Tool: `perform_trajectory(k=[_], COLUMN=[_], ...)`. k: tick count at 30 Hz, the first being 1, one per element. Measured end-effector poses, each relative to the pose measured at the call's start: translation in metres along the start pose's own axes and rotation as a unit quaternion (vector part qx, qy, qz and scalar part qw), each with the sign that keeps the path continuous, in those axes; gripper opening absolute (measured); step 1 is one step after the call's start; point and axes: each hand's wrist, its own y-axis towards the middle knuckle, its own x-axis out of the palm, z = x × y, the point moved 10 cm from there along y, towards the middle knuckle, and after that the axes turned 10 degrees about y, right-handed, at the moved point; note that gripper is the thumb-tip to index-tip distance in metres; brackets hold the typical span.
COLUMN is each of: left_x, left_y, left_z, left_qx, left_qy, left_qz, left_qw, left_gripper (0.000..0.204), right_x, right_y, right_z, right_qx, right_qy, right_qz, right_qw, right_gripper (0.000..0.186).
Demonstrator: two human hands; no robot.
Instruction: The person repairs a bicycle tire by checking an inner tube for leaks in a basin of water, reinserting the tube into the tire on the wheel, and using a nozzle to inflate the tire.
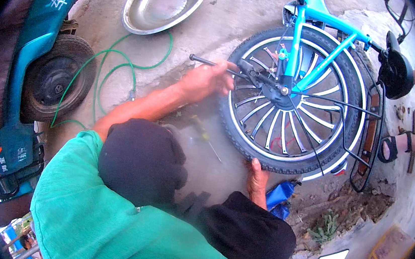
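A light-blue bicycle frame point(321, 17) carries a spoked wheel, its black tyre point(299, 167) curving around the hub point(284, 91). My left hand point(210, 76), at the end of a bare forearm under a green sleeve, has its fingers closed around a long dark tool point(197, 58) reaching toward the hub's left side. My right hand point(258, 177) grips the tyre's lower edge, its forearm partly hidden by a dark trouser leg point(247, 235). A yellow-handled screwdriver point(200, 128) lies on the ground below the wheel, beside the forearm.
A metal basin point(163, 3), green hose point(100, 70) and teal vehicle point(28, 55) with a tyre are left and behind. A bicycle seat point(396, 68), rear rack point(370, 146) and another person's sandalled foot point(392, 149) are at right. Blue plastic point(280, 193) lies by my right hand.
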Motion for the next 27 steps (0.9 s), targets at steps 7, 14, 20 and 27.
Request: perform_trajectory(k=[7, 14, 20, 27], left_x=[0.069, 0.111, 0.132, 0.141], left_y=[-0.005, 0.028, 0.017, 0.011], left_z=[-0.051, -0.109, -0.107, -0.101], left_qx=[-0.125, 0.022, -0.142, -0.227], left_qy=[0.404, 0.621, 0.530, 0.524], left_qz=[-0.153, -0.302, -0.345, -0.315], left_qw=[0.893, 0.723, 0.761, 0.758], left_gripper=[0.037, 0.040, 0.035, 0.033], right_x=[-0.014, -0.009, -0.023, -0.025], right_y=[0.007, 0.003, -0.001, 0.001], right_z=[0.009, 0.000, -0.043, -0.067], right_qx=[-0.011, -0.004, -0.069, -0.073], right_qy=[-0.045, -0.036, -0.039, -0.116], right_qz=[-0.011, 0.006, 0.035, 0.036], right_qw=[0.999, 0.999, 0.996, 0.990], right_gripper=[0.063, 0.064, 0.067, 0.068])
